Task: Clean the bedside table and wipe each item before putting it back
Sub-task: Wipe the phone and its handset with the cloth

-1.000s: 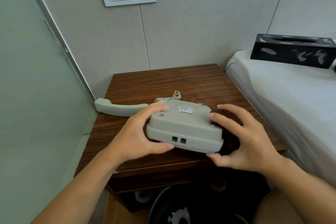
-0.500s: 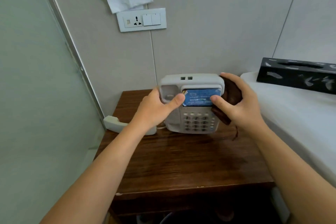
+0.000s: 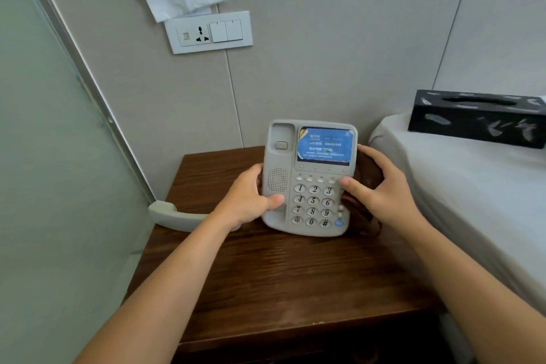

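Grey phone base (image 3: 307,186) — gripped between both hands' fingers (image 3: 274,201), keypad up.

Two bare forearms reach over the bedside table (image 3: 280,284), sleeveless to the frame's edge; the left hand (image 3: 248,201) and right hand (image 3: 381,192) wear no rings.

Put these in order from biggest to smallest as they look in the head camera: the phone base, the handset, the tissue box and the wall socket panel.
1. Tissue box, partly cut off by the frame edge.
2. Phone base, close to it; nearer the camera, so unsure.
3. Wall socket panel.
4. Handset, partly hidden by the left arm, so unsure against the panel.
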